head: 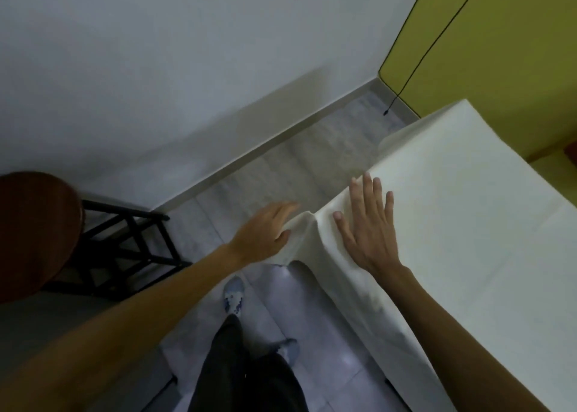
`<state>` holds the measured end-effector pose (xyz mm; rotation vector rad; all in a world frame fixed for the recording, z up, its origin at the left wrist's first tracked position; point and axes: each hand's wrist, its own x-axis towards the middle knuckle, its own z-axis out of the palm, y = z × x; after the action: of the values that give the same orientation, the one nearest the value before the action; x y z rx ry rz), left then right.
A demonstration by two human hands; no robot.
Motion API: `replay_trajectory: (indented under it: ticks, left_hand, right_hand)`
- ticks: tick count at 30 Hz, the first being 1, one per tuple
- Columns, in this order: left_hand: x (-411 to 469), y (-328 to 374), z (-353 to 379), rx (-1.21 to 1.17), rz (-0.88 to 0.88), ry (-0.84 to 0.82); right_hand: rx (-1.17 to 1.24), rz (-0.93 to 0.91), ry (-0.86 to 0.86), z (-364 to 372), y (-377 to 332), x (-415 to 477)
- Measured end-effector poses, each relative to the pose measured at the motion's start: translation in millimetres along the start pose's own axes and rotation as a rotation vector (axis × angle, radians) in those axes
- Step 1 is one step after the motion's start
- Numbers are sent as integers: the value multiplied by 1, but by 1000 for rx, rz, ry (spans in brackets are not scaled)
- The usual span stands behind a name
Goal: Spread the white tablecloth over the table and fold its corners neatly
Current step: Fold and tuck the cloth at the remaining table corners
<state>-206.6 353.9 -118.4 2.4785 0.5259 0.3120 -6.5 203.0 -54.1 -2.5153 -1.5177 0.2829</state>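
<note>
The white tablecloth (462,230) covers the table on the right and hangs down over its near left corner and side. My right hand (365,227) lies flat, fingers spread, pressing the cloth on the tabletop at that corner. My left hand (265,233) is just left of the corner, thumb and fingers closed on the hanging fold of cloth. The table itself is hidden under the cloth.
A brown round stool (34,233) with a black frame (131,243) stands at the left. A white wall (156,68) runs behind, a yellow wall (487,36) with a dangling black cord at the right. My legs and shoes stand on the tiled floor (274,180) below.
</note>
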Motion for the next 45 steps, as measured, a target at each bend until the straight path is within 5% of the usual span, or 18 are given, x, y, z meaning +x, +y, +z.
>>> replay_trajectory:
  ticks: [8, 17, 23, 35, 38, 41, 45]
  left_hand:
    - [55, 10, 8, -270, 33, -115]
    - [43, -35, 22, 48, 233, -146]
    - [1, -85, 50, 31, -109, -222]
    - [-58, -157, 61, 304, -430, -410]
    - [-27, -105, 43, -20, -208, -237]
    - [12, -32, 33, -210, 61, 75]
    - [36, -1, 27, -295, 126, 118]
  right_hand:
    - [-96, -33, -49, 18, 12, 10]
    - [-91, -33, -32, 17, 11, 10]
    - [-90, -32, -13, 21, 12, 10]
    - [-98, -38, -25, 20, 9, 12]
    - [-86, -57, -10, 14, -1, 10]
    - [-72, -335, 131, 12, -16, 12]
    - [-9, -533, 148, 27, -13, 23]
